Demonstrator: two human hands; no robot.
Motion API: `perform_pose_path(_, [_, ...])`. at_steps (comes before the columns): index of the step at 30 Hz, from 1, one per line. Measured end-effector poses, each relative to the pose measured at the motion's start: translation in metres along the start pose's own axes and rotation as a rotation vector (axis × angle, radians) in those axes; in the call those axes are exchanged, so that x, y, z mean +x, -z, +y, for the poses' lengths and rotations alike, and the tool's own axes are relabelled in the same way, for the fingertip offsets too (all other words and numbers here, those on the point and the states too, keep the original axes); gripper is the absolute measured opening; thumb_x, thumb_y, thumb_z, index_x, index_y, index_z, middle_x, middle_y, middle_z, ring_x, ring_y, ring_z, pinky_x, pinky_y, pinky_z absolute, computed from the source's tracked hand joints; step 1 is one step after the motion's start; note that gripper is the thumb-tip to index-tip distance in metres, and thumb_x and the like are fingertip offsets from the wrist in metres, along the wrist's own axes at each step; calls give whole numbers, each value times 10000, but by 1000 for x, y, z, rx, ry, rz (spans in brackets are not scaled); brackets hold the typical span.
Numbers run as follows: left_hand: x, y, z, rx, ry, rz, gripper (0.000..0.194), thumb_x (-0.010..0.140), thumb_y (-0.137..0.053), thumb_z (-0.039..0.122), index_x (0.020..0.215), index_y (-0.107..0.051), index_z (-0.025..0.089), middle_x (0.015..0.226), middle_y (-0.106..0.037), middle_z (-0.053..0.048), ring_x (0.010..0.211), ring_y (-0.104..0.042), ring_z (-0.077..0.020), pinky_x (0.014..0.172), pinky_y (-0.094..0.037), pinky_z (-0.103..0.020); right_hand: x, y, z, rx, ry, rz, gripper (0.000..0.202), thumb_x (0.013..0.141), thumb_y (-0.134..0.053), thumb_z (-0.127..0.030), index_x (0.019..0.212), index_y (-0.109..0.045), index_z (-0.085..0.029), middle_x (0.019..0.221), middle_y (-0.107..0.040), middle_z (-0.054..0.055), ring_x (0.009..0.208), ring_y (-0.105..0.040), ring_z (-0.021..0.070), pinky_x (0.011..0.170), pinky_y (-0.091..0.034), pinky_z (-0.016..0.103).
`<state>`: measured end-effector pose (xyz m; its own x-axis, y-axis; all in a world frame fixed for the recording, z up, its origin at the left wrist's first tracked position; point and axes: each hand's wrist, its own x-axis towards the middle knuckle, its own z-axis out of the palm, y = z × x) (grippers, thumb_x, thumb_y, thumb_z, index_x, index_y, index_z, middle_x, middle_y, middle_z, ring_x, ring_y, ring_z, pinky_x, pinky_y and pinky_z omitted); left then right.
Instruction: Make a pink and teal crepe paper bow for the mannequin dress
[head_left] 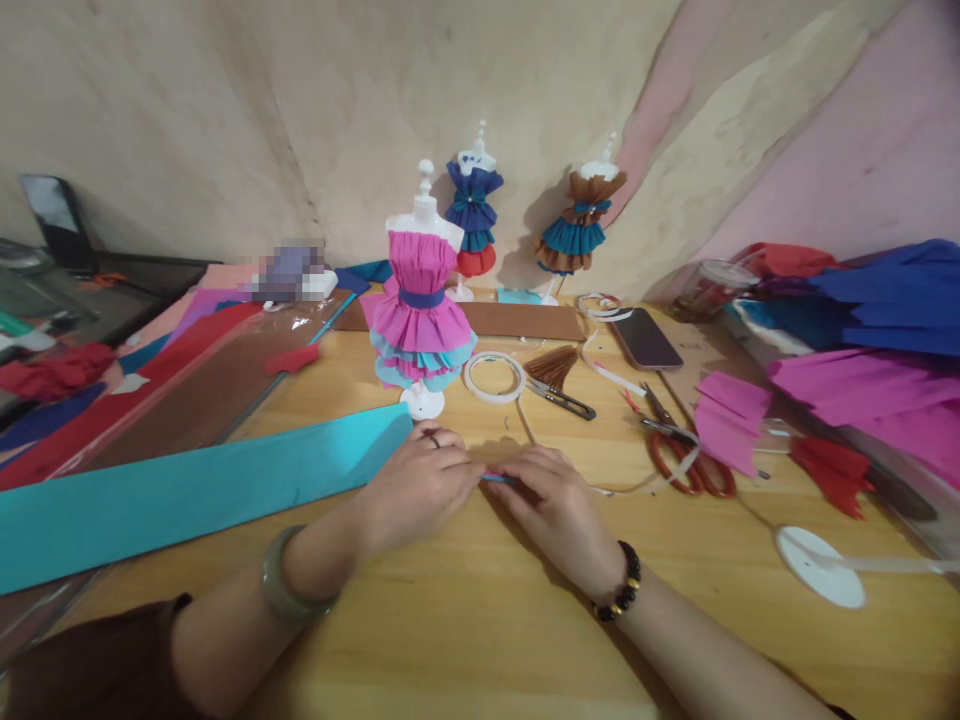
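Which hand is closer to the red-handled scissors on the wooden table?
Right. The right hand lies just left of the red-handled scissors; the left hand is farther left, beyond the right hand.

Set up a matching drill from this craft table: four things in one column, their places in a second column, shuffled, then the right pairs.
Things:
1. teal paper strip
2. red-handled scissors
3. phone
4. tape roll

Places:
A. right of the hands, beside pink paper
B. lying flat near the back, right of the mannequins
C. stretching left from the left hand
D. just right of the pink-dressed mannequin's base

Pairs: 1-C, 2-A, 3-B, 4-D
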<state>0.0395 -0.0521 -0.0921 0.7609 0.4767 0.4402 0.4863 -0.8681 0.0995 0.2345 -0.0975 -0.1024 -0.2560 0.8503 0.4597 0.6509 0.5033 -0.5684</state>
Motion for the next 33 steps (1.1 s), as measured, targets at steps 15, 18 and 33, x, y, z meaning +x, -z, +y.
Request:
perform_pose_path(15, [4,5,7,-120,98,-97,147,880,-527,215,847,-668,197,820,-691,-32,872,-592,-202,876,-389,-386,1,2,-8,-5,1,-56,97,865,-574,-189,773,-603,-199,701,-641,38,695,-552,198,678,-437,345])
perform_pose_path(18, [5,6,7,-117,83,-123,171,891,-517,216,796,-658,199,789,-670,-28,845,-578,-196,863,-387,-378,1,2,-8,-20,4,-56,103,856,-573,-190,756,-593,-200,688,-627,34,684,-542,194,672,-432,341])
perform_pose_path(33, [5,3,9,-49,47,-186,202,913,-476,181,764,-611,170,794,-607,-49,870,-532,-224,837,-385,-383,2,-1,-10,-112,18,-70,100,830,-585,-176,734,-594,-200,677,-625,29,697,-556,195,683,-408,329])
